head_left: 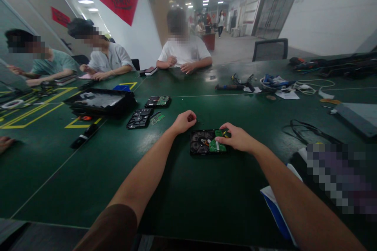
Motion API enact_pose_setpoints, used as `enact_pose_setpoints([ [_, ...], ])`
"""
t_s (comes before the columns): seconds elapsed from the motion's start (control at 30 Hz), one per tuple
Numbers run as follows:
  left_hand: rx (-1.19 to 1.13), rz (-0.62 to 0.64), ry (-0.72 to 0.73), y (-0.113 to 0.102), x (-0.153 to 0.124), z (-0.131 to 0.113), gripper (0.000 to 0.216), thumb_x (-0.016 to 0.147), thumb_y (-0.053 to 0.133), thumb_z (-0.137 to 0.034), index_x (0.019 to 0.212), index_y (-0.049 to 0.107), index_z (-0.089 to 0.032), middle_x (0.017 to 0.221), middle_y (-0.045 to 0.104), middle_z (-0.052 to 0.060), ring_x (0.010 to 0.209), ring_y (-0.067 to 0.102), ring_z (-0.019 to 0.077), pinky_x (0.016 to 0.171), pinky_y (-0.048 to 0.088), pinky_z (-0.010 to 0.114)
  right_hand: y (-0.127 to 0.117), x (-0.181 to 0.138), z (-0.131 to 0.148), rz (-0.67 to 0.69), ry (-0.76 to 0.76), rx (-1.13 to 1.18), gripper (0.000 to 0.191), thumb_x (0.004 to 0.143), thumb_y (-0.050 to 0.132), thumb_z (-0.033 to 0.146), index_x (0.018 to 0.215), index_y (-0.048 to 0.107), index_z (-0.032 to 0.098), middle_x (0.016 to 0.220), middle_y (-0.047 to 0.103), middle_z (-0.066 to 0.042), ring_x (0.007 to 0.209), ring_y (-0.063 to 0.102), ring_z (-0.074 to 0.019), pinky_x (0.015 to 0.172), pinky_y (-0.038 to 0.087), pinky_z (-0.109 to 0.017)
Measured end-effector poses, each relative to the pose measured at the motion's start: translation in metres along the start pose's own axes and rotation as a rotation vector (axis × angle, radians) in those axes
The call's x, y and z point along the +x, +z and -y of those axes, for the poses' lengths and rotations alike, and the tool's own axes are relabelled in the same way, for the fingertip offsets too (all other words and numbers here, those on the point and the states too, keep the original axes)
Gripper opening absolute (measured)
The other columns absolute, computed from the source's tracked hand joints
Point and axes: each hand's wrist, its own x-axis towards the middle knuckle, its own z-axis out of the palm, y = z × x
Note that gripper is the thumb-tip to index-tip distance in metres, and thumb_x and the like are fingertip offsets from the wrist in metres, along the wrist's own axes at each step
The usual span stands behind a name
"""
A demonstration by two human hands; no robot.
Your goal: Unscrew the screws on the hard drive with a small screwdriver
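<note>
A hard drive (200,143) lies flat on the green table before me, its green circuit board (217,145) facing up on the right half. My right hand (239,138) is at the board's right end. Its fingers close round a yellow-and-black screwdriver (226,134), mostly hidden by the hand. Just beyond the drive's far left corner, my left hand (185,121) rests with thumb and fingers curled together; whatever they pinch is too small to make out. Tiny specks, perhaps screws (198,121), lie beside those fingertips.
Left of my hands are another hard drive (159,101), a black drive casing (140,118), a loose circuit board (157,118) and a black tray (100,102). Cables (309,131) and a grey box (357,117) lie to the right. Several people sit across the table (165,188).
</note>
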Motion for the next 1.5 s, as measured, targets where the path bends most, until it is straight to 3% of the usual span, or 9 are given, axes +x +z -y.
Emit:
enact_pose_setpoints([
  [0.27, -0.106, 0.031, -0.003, 0.001, 0.004, -0.004, 0.018, 0.082, 0.077, -0.032, 0.092, 0.071, -0.019, 0.083, 0.07, 0.0, 0.074, 0.061, 0.0157, 0.069, 0.048, 0.028, 0.0, -0.001, -0.001, -0.011, -0.009, 0.022, 0.066, 0.086, 0.075, 0.064, 0.135, 0.062, 0.022, 0.128, 0.069, -0.018, 0.104, 0.07, -0.0287, 0.075, 0.055, -0.034],
  [0.43, -0.19, -0.103, -0.025, -0.003, 0.0, -0.011, 0.018, 0.09, 0.07, -0.035, 0.093, 0.065, -0.019, 0.079, 0.065, -0.001, 0.072, 0.06, 0.0154, 0.069, 0.049, 0.028, 0.002, -0.003, 0.001, -0.007, 0.007, 0.071, 0.064, 0.085, 0.078, 0.061, 0.133, 0.063, 0.022, 0.126, 0.069, -0.018, 0.078, 0.07, -0.0196, 0.061, 0.052, -0.029],
  [0.53, -0.232, -0.201, -0.034, -0.009, -0.008, -0.023, 0.018, 0.098, 0.06, -0.037, 0.098, 0.06, -0.019, 0.074, 0.059, -0.003, 0.065, 0.056, 0.0139, 0.064, 0.046, 0.026, 0.001, -0.002, -0.001, 0.004, 0.033, 0.125, 0.064, 0.087, 0.075, 0.061, 0.136, 0.061, 0.021, 0.104, 0.075, -0.013, 0.056, 0.063, -0.0142, 0.05, 0.048, -0.027],
  [0.63, -0.282, -0.205, -0.001, -0.01, -0.012, -0.047, 0.02, 0.099, 0.061, -0.039, 0.098, 0.06, -0.019, 0.076, 0.06, -0.002, 0.066, 0.057, 0.0129, 0.064, 0.047, 0.025, -0.007, -0.002, -0.002, -0.159, 0.08, 0.131, 0.063, 0.086, 0.076, 0.061, 0.133, 0.065, 0.021, 0.087, 0.073, -0.007, 0.045, 0.059, -0.0128, 0.045, 0.047, -0.029],
  [0.77, -0.383, -0.111, 0.064, 0.012, -0.006, -0.096, 0.026, 0.097, 0.066, -0.044, 0.096, 0.064, -0.019, 0.08, 0.064, -0.001, 0.067, 0.059, 0.0118, 0.062, 0.048, 0.024, -0.017, -0.007, 0.009, -0.439, -0.07, 0.207, 0.042, 0.086, 0.078, 0.054, 0.114, 0.075, 0.023, 0.082, 0.071, -0.003, 0.049, 0.062, -0.0124, 0.048, 0.048, -0.026],
  [0.9, -0.781, -0.016, 0.09, 0.044, -0.002, -0.134, 0.035, 0.087, 0.082, -0.048, 0.097, 0.068, -0.017, 0.082, 0.067, 0.001, 0.069, 0.059, 0.0111, 0.062, 0.046, 0.023, -0.012, -0.011, 0.028, -0.37, -0.235, 0.544, 0.044, 0.082, 0.082, 0.05, 0.115, 0.071, 0.023, 0.098, 0.074, -0.003, 0.051, 0.06, -0.01, 0.045, 0.045, -0.025],
  [1.03, -0.975, -0.072, -0.054, 0.06, -0.006, -0.142, 0.04, 0.081, 0.087, -0.049, 0.094, 0.069, -0.016, 0.077, 0.064, -0.001, 0.066, 0.056, 0.0095, 0.06, 0.044, 0.021, -0.004, -0.012, 0.035, -0.463, -0.239, 0.565, 0.037, 0.081, 0.083, 0.05, 0.1, 0.071, 0.02, 0.076, 0.07, 0.0, 0.049, 0.058, -0.0116, 0.046, 0.044, -0.025],
  [1.33, -0.185, -0.207, 0.012, 0.056, -0.015, -0.15, 0.011, 0.096, 0.071, -0.027, 0.087, 0.07, -0.02, 0.077, 0.07, 0.0, 0.069, 0.062, 0.0157, 0.065, 0.044, 0.027, -0.006, -0.014, 0.032, -0.538, -0.189, 0.026, 0.016, 0.088, 0.066, 0.034, 0.077, 0.068, 0.023, 0.06, 0.068, 0.002, 0.057, 0.063, -0.0154, 0.062, 0.043, -0.028],
  [1.5, 0.109, -0.153, 0.031, 0.056, -0.024, -0.164, 0.012, 0.103, 0.061, -0.025, 0.096, 0.069, -0.022, 0.084, 0.074, 0.004, 0.075, 0.067, 0.0215, 0.069, 0.047, 0.031, -0.005, -0.012, 0.029, -0.489, -0.104, 0.012, 0.01, 0.087, 0.065, 0.032, 0.082, 0.068, 0.024, 0.065, 0.072, 0.0, 0.063, 0.066, -0.018, 0.062, 0.041, -0.028],
])
